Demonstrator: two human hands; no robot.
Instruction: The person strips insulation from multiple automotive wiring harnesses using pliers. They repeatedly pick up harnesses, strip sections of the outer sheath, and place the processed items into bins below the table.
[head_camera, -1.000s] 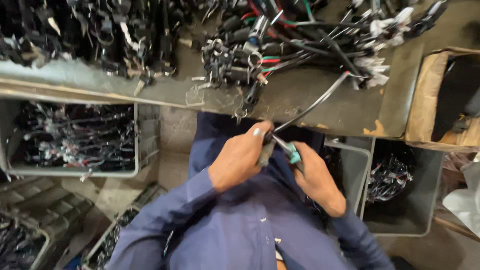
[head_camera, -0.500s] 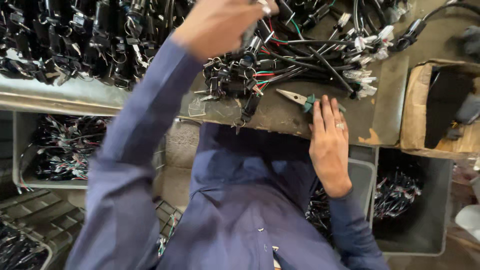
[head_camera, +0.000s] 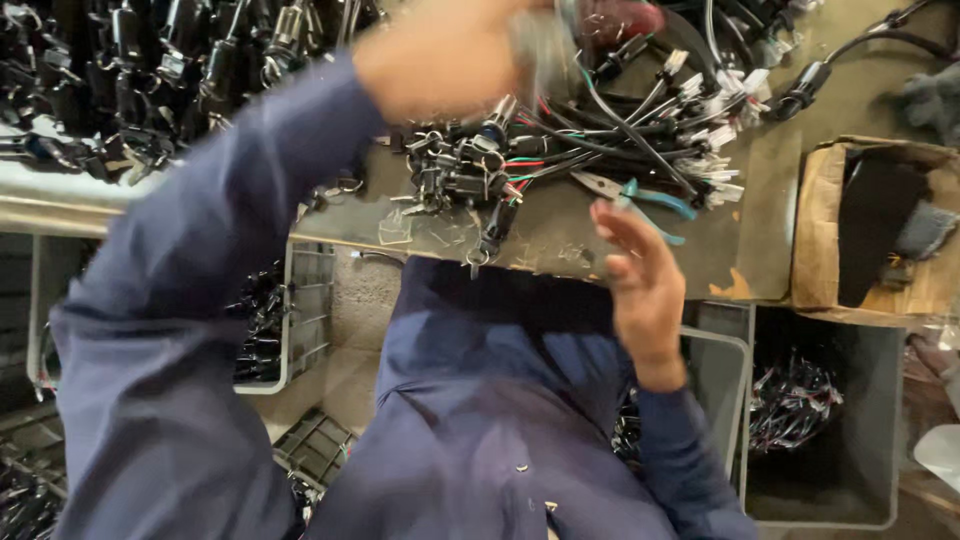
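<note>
Head view — hands over wire-harness pile (head_camera: 590, 130)

Left hand (head_camera: 450, 55) blurred, gripping a dark cable piece; right hand (head_camera: 640, 275) open, fingers loose, just beside teal-handled pliers (head_camera: 640, 195) — black cables, white connectors.

Dark navy-blue long-sleeved work shirt (head_camera: 480, 420), plain woven fabric, creased across chest. Small pale buttons down front placket. Left sleeve (head_camera: 170, 330) full length, loose, folds along forearm, ends at wrist. Right sleeve (head_camera: 680, 450) same navy, cuff reaches wrist. Left hand (head_camera: 450, 50) bare, blurred. Right hand (head_camera: 640, 285) bare, no glove, ring or watch visible.
</note>
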